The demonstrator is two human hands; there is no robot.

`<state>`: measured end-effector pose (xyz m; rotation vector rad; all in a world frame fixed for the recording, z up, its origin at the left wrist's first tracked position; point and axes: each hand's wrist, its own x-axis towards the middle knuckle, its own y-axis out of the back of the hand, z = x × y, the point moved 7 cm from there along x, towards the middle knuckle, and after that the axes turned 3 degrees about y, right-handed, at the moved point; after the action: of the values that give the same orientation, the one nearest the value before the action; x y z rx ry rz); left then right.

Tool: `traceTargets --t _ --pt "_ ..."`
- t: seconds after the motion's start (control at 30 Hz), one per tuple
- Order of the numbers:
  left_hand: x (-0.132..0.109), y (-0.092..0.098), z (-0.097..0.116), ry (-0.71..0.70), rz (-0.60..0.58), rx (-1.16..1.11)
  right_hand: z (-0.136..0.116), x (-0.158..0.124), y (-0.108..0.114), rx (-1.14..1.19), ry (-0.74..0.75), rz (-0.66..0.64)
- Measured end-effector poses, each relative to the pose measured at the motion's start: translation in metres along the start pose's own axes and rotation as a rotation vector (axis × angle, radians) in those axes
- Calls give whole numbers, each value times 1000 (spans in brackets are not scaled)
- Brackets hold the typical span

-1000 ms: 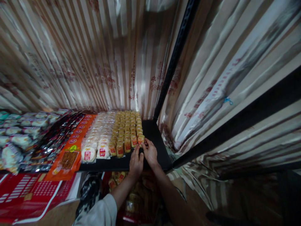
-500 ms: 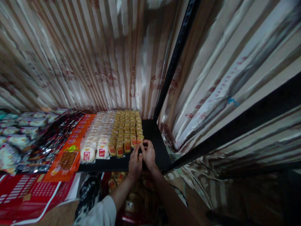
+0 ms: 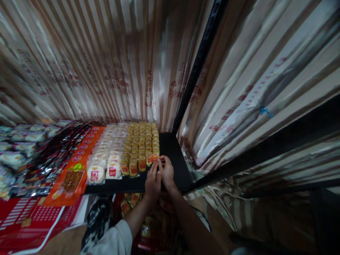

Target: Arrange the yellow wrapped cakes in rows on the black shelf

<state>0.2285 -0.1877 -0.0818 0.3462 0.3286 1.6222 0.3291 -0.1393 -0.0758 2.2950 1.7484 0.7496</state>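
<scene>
Small yellow wrapped cakes (image 3: 141,141) with red labels stand in tight rows on the black shelf (image 3: 172,148). At the front of the rightmost row, my left hand (image 3: 153,181) and my right hand (image 3: 166,172) meet side by side. Their fingertips close on the front cake packet (image 3: 155,156), partly covering it. The left fingers lie close together, and the right fingers curl in from the right. Exactly how each fingertip grips is hard to see.
Clear packs of round white cakes (image 3: 96,173), an orange snack bag (image 3: 71,177), dark shiny packets (image 3: 50,166) and white-wrapped items (image 3: 18,157) line the shelf leftward. A red basket (image 3: 32,221) stands below. A black post (image 3: 195,67) rises before striped curtains (image 3: 119,53).
The view has shifted slightly, so the shelf goods appear a little further left. Both hands stay at the front of the rightmost row with only slight finger movement.
</scene>
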Motion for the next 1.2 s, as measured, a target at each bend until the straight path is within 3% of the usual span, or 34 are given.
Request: traceTargets --t 0.23,0.57,0.8,0.9,1.0,1.1,1.2 --pt "-2 2 3 3 39 -21 -1 -4 5 84 -42 51" --pt "-12 12 8 -4 84 -53 -22 -14 20 112 102 99" --pt "-57 24 11 -49 93 4 -30 -63 34 65 79 82" --pt "-88 25 -3 -60 40 -28 -34 -99 27 71 88 -21" --pt "-111 31 -33 -22 66 22 -28 -133 8 43 85 -157" --pt "-119 36 -68 96 45 176 -8 -157 -21 -5 20 -297" --pt "-113 44 -98 234 -24 470 17 -172 -55 -37 -50 -413"
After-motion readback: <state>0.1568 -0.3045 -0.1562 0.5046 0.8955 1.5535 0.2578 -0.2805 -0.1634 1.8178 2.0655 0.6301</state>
